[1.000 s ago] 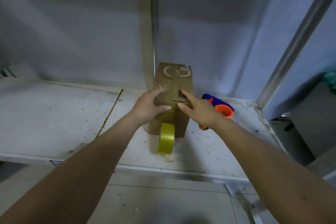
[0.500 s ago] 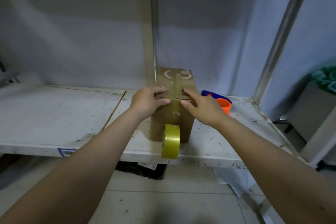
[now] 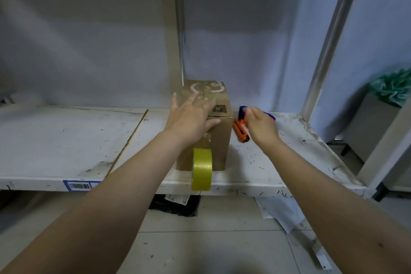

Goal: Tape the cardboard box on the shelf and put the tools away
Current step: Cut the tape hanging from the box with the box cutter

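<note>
Pressing box top: left hand; right hand beside, at dispenser

Below you, a black packet with a white label and some white sheets are lying on the tiled floor; green crumpled material is sitting far right.

On the one white shelf stand one cardboard box and, at its 3 o'clock, one orange-and-blue tool, with one yellow tape roll hanging at the box's 6 o'clock, and two bare hands.
</note>
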Demonstrator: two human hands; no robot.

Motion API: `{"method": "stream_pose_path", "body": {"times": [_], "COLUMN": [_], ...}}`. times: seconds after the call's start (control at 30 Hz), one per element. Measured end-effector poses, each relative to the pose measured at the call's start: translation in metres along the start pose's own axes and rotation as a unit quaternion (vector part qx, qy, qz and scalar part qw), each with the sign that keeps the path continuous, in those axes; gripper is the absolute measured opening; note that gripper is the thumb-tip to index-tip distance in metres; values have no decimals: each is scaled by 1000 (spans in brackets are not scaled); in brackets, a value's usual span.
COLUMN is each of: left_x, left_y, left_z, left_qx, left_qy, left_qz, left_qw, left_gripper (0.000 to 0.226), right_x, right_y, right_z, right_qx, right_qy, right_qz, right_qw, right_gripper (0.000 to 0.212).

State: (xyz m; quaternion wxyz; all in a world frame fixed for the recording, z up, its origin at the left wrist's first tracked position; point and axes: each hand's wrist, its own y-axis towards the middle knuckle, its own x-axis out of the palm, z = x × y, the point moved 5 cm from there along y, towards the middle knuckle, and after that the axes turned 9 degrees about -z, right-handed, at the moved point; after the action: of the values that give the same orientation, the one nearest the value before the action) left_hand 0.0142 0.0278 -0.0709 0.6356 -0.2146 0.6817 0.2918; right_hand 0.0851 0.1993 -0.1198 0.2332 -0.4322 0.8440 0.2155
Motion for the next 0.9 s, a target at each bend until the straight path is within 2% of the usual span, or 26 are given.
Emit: {"method": "stream_pose_path", "body": {"times": [0.07, 0.13, 0.3, 0.4, 0.53, 0.77, 0.9], "left_x": [3, 8, 21, 26, 28, 31, 30], "left_y": [7, 11, 10, 11, 13, 14, 13], "left_z": [5, 8, 4, 1, 1, 1, 0], "left_qx": [5, 3, -6, -8, -8, -13, -17], "left_qy": [18, 23, 52, 67, 58, 61, 57], "left_qz": [-12, -5, 78, 119, 142, 145, 146], "left_qw": [1000, 1000, 996, 991, 988, 987, 988], "left_gripper": [59, 63, 73, 70, 69, 70, 70], "right_x": [-3, 3, 42, 59, 67, 74, 77], "right_y": [17, 33, 71, 90, 108, 125, 121], "right_z": [26, 46, 77, 86, 89, 116, 119], "right_qx": [75, 107, 109, 118, 99, 141, 179], "right_qy": [-44, -92, -170, -184, -268, -273, -222], "right_qz": [25, 4, -26, 3, 20, -3, -21], "right_qw": [996, 990, 979, 976, 958, 952, 958], "right_gripper": [30, 32, 42, 34, 30, 32, 32]}}
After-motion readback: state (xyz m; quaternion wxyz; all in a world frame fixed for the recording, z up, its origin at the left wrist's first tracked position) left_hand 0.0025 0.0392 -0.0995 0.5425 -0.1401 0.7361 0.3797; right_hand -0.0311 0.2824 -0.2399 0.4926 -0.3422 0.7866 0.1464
